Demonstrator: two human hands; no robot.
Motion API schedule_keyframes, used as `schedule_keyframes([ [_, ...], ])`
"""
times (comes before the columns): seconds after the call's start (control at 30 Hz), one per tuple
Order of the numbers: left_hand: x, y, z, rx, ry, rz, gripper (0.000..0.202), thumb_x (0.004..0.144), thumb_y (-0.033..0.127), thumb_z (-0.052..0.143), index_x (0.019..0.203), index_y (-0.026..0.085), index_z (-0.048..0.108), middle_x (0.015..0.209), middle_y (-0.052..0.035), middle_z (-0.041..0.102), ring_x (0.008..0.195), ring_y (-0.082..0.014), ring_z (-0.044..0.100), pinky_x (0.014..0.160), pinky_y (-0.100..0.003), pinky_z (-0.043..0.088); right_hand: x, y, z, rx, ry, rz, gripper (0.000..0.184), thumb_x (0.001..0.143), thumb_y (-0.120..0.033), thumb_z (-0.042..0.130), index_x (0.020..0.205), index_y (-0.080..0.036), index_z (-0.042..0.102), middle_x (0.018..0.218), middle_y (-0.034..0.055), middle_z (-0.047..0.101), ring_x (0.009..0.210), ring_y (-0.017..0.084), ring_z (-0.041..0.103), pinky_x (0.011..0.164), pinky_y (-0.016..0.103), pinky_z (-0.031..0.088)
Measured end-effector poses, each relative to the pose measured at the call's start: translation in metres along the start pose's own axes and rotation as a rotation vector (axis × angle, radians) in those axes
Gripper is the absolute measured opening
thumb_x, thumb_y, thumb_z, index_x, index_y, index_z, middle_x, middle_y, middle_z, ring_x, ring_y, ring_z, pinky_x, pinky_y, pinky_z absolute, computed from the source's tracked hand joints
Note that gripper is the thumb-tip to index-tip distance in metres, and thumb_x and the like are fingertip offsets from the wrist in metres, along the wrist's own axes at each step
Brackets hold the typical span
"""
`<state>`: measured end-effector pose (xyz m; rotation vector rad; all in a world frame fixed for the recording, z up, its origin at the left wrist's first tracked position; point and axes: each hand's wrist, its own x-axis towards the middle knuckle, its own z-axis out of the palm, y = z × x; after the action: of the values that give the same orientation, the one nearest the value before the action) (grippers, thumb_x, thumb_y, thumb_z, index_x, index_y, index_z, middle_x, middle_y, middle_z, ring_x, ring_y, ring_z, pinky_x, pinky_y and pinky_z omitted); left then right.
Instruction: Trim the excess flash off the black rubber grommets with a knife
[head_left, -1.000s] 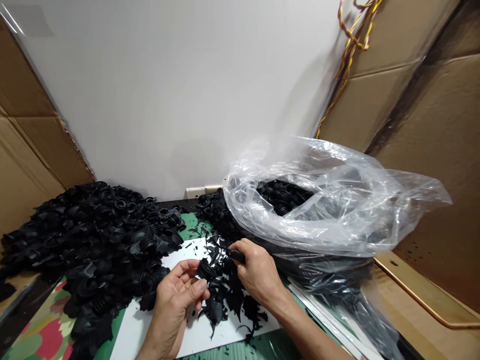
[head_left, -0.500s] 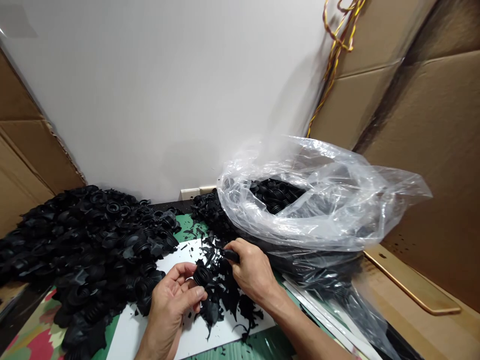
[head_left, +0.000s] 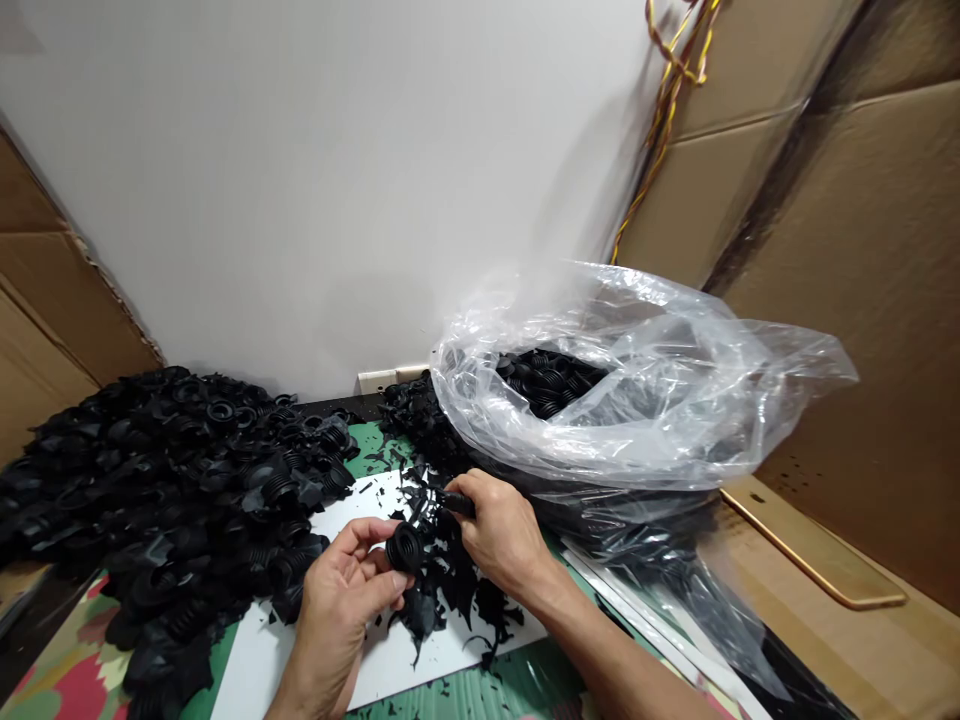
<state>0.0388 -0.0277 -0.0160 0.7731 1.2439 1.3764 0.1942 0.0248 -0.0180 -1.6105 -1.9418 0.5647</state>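
Note:
My left hand (head_left: 349, 590) pinches a small ribbed black rubber bellows (head_left: 405, 548) between thumb and fingers, its round open end showing. My right hand (head_left: 501, 530) is closed around a slim black-handled tool (head_left: 456, 502). The tool's thin, shiny tip points left, just above and beside the bellows; its exact kind is hard to make out. Beneath both hands lies a white sheet (head_left: 259, 665), strewn with black rubber scraps (head_left: 424, 612).
A large heap of untrimmed-looking black rubber pieces (head_left: 172, 480) spreads on the left. At right stands an open clear plastic bag (head_left: 630, 440) with ribbed black parts inside. A gold phone (head_left: 814, 550) lies on cardboard. Behind is a pale wall (head_left: 337, 180); twisted wires (head_left: 660, 140) hang there.
The bellows has turned slightly in my left fingers, and its ringed opening shows more clearly. My right hand with the tool has barely moved; the whole view has shifted a little.

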Motion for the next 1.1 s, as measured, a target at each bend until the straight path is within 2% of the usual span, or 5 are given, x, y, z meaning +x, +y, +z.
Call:
schedule_keyframes([
  [0.2, 0.001, -0.002, 0.0, 0.01, -0.007, 0.005, 0.03, 0.051, 0.012, 0.075, 0.078, 0.015, 0.064, 0.087, -0.0068, 0.07, 0.06, -0.0132, 0.059, 0.047, -0.021, 0.047, 0.0, 0.002, 0.003, -0.002, 0.012, -0.03, 0.026, 0.073, -0.004, 0.053, 0.082, -0.023, 0.069, 0.082, 0.0016, 0.067, 0.073, 0.017, 0.061, 0.059, 0.024, 0.034],
  [0.57, 0.001, -0.003, 0.0, 0.039, -0.001, 0.008, 0.029, 0.051, 0.011, 0.074, 0.078, 0.015, 0.064, 0.08, -0.0043, 0.068, 0.059, -0.0116, 0.057, 0.043, -0.018, 0.042, -0.002, 0.003, 0.007, 0.031, 0.046, -0.074, 0.025, 0.071, -0.003, 0.053, 0.079, -0.022, 0.068, 0.079, 0.0021, 0.067, 0.07, 0.017, 0.06, 0.058, 0.024, 0.036],
  [0.77, 0.0, -0.003, -0.001, 0.006, -0.003, -0.009, 0.03, 0.05, 0.012, 0.073, 0.078, 0.016, 0.065, 0.065, -0.0005, 0.064, 0.055, -0.0111, 0.056, 0.042, -0.016, 0.038, -0.001, 0.003, 0.012, 0.244, 0.025, -0.086, 0.017, 0.079, -0.018, 0.052, 0.066, -0.019, 0.063, 0.067, 0.0011, 0.062, 0.063, 0.016, 0.055, 0.058, 0.024, 0.037],
  [0.97, 0.001, -0.002, -0.004, -0.01, 0.016, 0.052, 0.027, 0.05, 0.009, 0.072, 0.075, 0.016, 0.064, 0.09, -0.0058, 0.069, 0.062, -0.0125, 0.057, 0.043, -0.018, 0.041, -0.001, 0.004, 0.015, 0.383, 0.008, -0.063, 0.026, 0.079, -0.029, 0.05, 0.057, -0.017, 0.055, 0.059, -0.0015, 0.054, 0.056, 0.013, 0.046, 0.052, 0.023, 0.033],
  [1.1, 0.003, -0.002, -0.007, -0.021, -0.012, 0.072, 0.025, 0.051, 0.006, 0.071, 0.073, 0.016, 0.063, 0.093, -0.0066, 0.069, 0.066, -0.0141, 0.057, 0.044, -0.019, 0.042, 0.001, 0.008, 0.017, 0.417, 0.034, -0.066, 0.031, 0.081, -0.036, 0.049, 0.057, -0.016, 0.054, 0.056, -0.0018, 0.049, 0.056, 0.013, 0.044, 0.052, 0.023, 0.034],
])
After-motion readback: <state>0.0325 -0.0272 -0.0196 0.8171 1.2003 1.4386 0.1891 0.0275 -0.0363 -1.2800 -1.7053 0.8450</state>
